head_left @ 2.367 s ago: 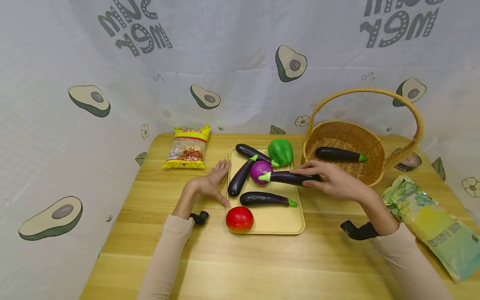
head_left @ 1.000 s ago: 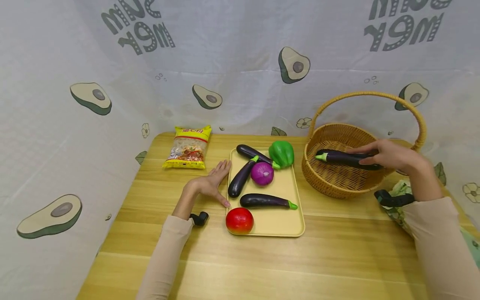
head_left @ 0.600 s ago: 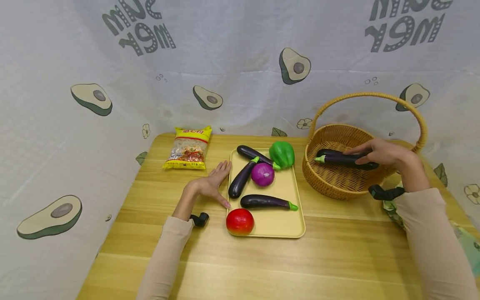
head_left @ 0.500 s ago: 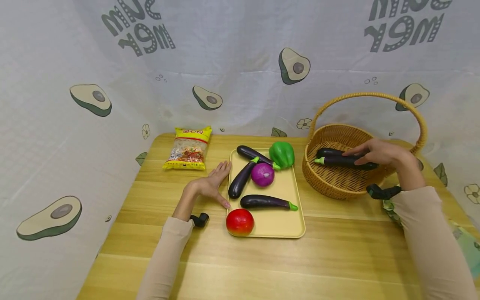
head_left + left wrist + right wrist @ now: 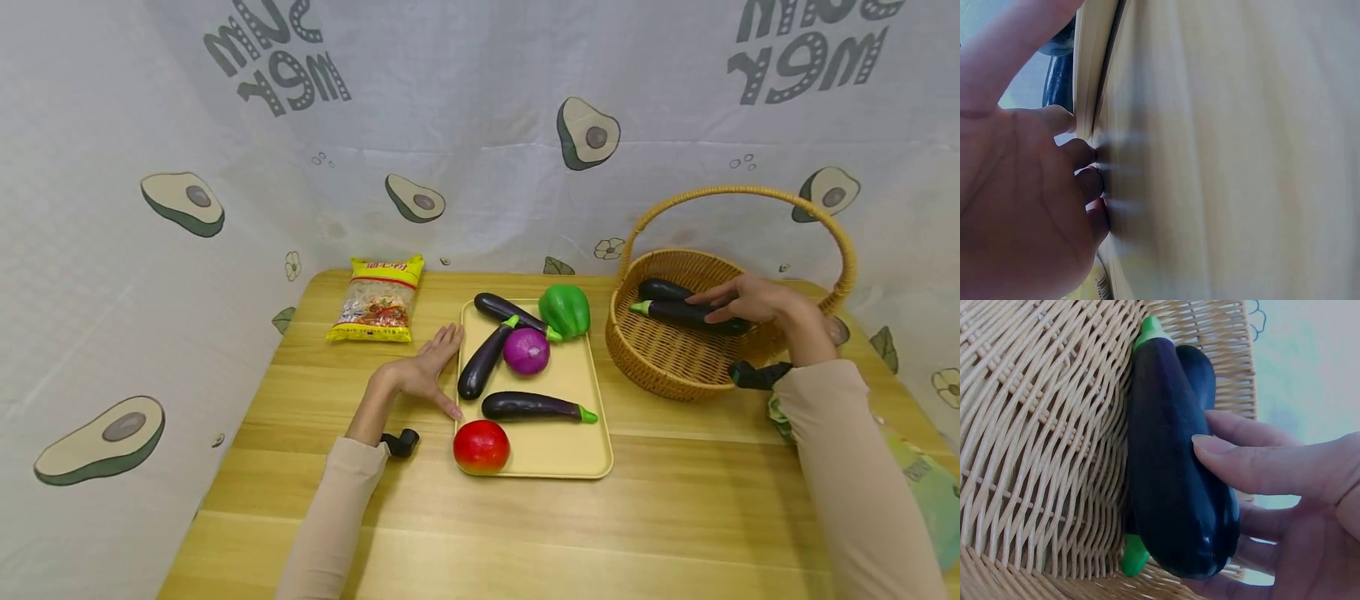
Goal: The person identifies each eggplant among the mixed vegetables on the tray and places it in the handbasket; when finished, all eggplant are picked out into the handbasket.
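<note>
My right hand [image 5: 759,302] is down inside the wicker basket [image 5: 652,371], holding an eggplant [image 5: 678,313] by its thick end. In the right wrist view the thumb lies along that eggplant [image 5: 1169,456], and its green stem points away from the hand. A second eggplant [image 5: 660,289] lies right behind it in the basket, partly covered. With fingers spread, my left hand [image 5: 416,375] rests at the left edge of the cream tray [image 5: 555,454]. On the tray lie three eggplants, one of them in front [image 5: 532,406], a purple onion [image 5: 527,351], a green bell pepper [image 5: 565,311] and a red round fruit [image 5: 482,447].
A yellow noodle packet [image 5: 377,298] lies at the back left of the wooden table [image 5: 525,533]. The basket's tall handle [image 5: 738,191] arches over the right hand. A green-yellow bag [image 5: 926,483] lies at the right, partly behind the sleeve. A printed curtain hangs behind.
The right hand has carried the eggplant from over the tray rightward into the basket. Inside, both eggplants have just shifted slightly toward the back. The left hand has stayed in place.
</note>
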The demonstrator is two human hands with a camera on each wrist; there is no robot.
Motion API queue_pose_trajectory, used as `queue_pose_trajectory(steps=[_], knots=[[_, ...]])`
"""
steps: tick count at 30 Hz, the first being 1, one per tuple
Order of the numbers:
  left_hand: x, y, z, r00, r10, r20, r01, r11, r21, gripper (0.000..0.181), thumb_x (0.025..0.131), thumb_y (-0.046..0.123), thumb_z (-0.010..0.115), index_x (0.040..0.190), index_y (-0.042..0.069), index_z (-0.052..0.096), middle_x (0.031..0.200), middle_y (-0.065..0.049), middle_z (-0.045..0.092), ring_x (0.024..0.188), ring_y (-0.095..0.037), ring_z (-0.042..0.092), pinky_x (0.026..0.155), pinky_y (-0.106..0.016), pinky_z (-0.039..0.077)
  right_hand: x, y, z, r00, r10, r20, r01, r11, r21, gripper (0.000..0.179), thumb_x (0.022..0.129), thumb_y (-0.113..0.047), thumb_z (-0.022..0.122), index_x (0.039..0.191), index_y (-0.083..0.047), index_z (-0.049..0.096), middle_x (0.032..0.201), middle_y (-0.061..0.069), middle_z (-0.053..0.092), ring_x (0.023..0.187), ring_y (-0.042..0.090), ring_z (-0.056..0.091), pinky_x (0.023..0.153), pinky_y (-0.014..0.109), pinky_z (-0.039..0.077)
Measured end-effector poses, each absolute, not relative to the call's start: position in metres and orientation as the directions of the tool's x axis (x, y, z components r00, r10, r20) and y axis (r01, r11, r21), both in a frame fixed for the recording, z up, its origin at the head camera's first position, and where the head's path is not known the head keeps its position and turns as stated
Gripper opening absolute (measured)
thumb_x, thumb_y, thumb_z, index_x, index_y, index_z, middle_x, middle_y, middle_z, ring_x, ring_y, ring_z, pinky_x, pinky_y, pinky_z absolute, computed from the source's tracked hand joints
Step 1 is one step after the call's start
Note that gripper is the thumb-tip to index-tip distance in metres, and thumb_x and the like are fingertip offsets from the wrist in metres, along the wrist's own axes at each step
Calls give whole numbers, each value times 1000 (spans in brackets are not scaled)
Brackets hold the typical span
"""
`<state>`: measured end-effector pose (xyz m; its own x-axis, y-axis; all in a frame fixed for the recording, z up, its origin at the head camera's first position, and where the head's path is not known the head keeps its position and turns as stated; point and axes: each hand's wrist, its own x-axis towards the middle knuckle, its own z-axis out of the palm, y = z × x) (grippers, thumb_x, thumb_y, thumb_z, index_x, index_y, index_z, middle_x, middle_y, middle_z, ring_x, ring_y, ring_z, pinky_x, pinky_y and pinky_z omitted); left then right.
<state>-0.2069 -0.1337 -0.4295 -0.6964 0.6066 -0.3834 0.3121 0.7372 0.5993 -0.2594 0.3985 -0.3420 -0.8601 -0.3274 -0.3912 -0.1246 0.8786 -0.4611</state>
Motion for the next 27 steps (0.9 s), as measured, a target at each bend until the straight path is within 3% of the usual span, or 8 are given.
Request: queue_pose_trajectory(steps=[21, 27], knots=[[-207, -134, -429, -693, 605, -393, 308, 741, 597, 144, 75, 39, 94, 165, 9, -15, 172, -15, -23, 160, -30, -23, 133, -50, -5, -273, 403, -352, -875, -220, -431, 29, 866, -499, 49, 98, -16, 70, 143, -1, 58, 145, 46, 44, 131, 64, 42, 109, 75, 36], [-207, -134, -430, -697, 600, -393, 301, 742, 599, 144, 74, 39, 94, 165, 10, -15, 172, -15, -22, 160, -29, -23, 133, -50, -5, -272, 402, -353, -875, -212, -436, 46, 860, -509, 49, 97, -13, 72, 142, 1, 58, 144, 46, 46, 131, 65, 41, 110, 75, 35]])
